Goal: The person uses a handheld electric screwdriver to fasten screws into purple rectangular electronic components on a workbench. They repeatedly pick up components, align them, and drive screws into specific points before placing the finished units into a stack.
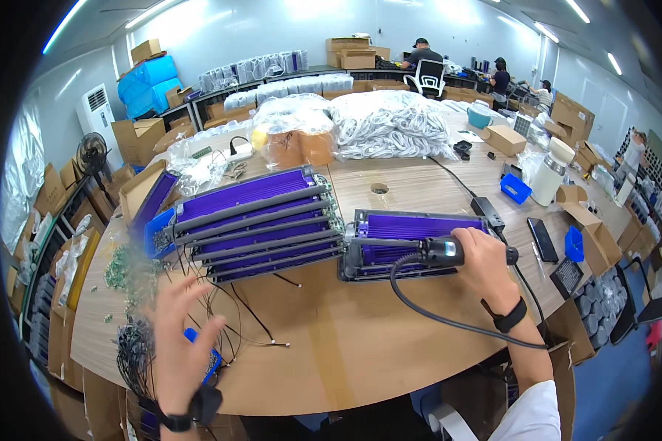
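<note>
My right hand (484,266) is wrapped round a black corded electric screwdriver (443,252), held level with its shaft pointing left. The shaft lies over a single purple-and-black casing (419,223), its tip near the casing's left end; I cannot tell whether it touches a screw. Left of it sits a row of similar purple casings with dark rails (261,217), small green boards along their right edge. My left hand (178,334), slightly blurred, is raised with fingers apart and nothing in it. Thin black wires with white connectors (251,316) trail beside it, near a dark wire bundle (134,353).
Small green boards (121,268) and a blue bin (159,234) lie at the left. Bagged white cables (390,125) and orange rolls (294,147) stand at the back. A phone (542,239), blue trays (515,189) and a bottle (552,173) are right. Several people work farther off.
</note>
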Motion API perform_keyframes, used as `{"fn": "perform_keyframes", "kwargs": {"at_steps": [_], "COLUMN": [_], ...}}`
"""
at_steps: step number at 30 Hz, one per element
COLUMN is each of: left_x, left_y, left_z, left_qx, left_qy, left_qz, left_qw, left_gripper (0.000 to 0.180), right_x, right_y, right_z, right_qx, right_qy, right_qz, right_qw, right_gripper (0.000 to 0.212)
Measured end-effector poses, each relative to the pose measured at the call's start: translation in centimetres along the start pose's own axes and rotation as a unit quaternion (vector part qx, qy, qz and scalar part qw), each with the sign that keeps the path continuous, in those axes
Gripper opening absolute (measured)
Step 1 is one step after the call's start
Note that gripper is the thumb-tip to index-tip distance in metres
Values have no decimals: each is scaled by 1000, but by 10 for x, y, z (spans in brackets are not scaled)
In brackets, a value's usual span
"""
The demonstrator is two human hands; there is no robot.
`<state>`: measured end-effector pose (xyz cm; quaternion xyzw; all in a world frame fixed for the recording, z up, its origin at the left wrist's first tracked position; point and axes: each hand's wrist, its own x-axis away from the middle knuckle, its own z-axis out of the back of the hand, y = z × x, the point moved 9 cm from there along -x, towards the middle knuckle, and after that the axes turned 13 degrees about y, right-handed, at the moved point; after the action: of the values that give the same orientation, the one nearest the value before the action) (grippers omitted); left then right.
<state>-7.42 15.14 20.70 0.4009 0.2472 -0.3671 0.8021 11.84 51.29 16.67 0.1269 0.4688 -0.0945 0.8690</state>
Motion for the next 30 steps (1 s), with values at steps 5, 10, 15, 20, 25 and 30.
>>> {"fn": "perform_keyframes", "kwargs": {"at_steps": [5,10,15,20,25,30], "left_x": [58,89,123,147,153,159], "left_y": [5,35,38,24,15,2], "left_z": [-21,-54,-87,-96,-95,-75], "left_qx": [13,74,73,50,64,85], "left_qy": [-47,-96,-139,-168,-164,-177], "left_qz": [24,24,-19,-60,-64,-51], "left_qw": [999,992,987,983,982,979], "left_gripper": [56,66,63,46,49,49], "right_x": [2,23,65,51,6,2], "right_y": [-44,-107,-159,-158,-89,-43], "right_z": [64,83,52,47,26,-23], "right_qx": [-44,-85,-149,-230,-66,35], "right_qy": [5,-65,-163,-166,-57,-71], "right_qz": [10,61,94,23,-3,3], "right_qw": [999,992,971,959,996,997], "right_gripper": [40,26,18,24,28,28]}}
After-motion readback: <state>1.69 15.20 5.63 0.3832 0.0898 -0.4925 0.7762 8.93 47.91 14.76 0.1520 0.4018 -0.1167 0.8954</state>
